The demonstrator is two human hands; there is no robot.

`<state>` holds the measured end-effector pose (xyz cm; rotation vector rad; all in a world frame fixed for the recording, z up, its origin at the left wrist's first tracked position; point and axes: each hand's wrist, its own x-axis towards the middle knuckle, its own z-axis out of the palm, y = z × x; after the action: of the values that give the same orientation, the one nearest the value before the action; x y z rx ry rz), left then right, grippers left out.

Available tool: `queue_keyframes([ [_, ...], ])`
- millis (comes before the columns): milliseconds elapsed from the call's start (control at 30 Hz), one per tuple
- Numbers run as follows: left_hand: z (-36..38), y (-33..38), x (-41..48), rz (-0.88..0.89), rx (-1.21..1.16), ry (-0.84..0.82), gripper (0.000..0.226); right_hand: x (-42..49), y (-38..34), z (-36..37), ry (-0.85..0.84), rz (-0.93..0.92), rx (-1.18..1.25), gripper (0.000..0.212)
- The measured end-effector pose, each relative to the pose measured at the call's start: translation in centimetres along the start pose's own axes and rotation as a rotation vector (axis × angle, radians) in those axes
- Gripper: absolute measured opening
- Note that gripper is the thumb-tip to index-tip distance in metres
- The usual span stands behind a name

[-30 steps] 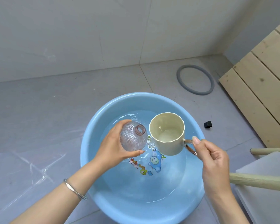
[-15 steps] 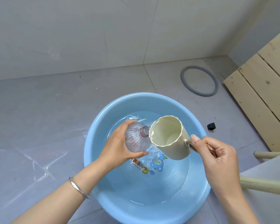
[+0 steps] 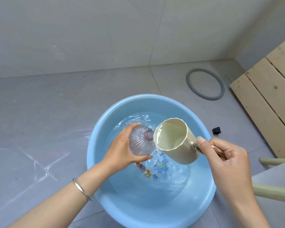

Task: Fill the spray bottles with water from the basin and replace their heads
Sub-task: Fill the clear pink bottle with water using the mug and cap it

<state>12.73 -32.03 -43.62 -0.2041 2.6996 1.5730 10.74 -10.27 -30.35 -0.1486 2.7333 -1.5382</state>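
Note:
A light blue basin [image 3: 105, 203] holds shallow water with a cartoon print on its bottom. Over it, my left hand [image 3: 120, 150] grips a clear ribbed spray bottle [image 3: 141, 143] that has no head, its open neck facing up and right. My right hand [image 3: 225, 163] pinches the handle of a cream mug [image 3: 174, 140]. The mug is tilted steeply to the left, its rim touching the bottle's neck. The water below the mug is rippling and splashing.
A grey rubber ring [image 3: 205, 83] lies on the floor beyond the basin. A small black cap [image 3: 216, 130] sits to the basin's right. Pale wooden slats [image 3: 268, 96] lean at the right, and a stool with wooden legs [image 3: 273, 191] is at the lower right.
The mug has tipped from upright to steeply tilted left, its rim now against the bottle neck. Ripples have appeared in the basin. My left hand has kept the bottle nearly still.

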Motion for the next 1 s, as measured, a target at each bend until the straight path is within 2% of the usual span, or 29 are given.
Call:
queue_keyframes([
  [500,0.0,0.2,-0.1,0.005,0.003,0.012,0.097,0.1,-1.0,-0.2,0.000,-0.030,-0.100,0.054],
  [1000,0.1,0.2,-0.2,0.010,0.011,0.009,0.096,0.4,-1.2,-0.7,0.044,-0.134,-0.275,0.047],
])
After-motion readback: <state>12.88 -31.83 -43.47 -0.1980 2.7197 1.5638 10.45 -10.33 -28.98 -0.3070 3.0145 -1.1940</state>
